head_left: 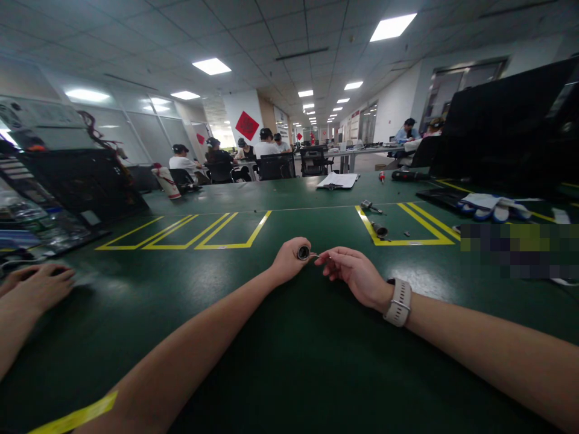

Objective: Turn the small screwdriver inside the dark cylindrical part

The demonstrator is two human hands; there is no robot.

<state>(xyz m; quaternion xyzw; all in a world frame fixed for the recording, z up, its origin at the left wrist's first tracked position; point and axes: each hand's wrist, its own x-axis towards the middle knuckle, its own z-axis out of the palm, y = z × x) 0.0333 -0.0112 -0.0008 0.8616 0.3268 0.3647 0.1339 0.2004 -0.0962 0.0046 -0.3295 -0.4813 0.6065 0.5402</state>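
Observation:
My left hand (289, 260) is wrapped round a dark metal cylinder (303, 252), whose open round end faces me. Just to the right, my right hand (347, 270) has its fingertips pinched on a thin metal rod (315, 255). The rod's far end is at the cylinder's side; whether it touches or enters it is too small to tell. Both hands are above the green table (289, 337). Beyond my right hand, in a yellow-taped box, lie another dark cylinder (380, 229), a small metal piece (407, 233) and a metal part with a shaft (371, 207).
Another person's hands (38, 286) rest at the left. A clipboard with papers (338, 180), a red-handled tool (382, 176) and a dark tool (409, 176) lie at the back. Gloves (495, 207) are at the right, near a large black panel (506, 132). A white cup (166, 182) stands back left.

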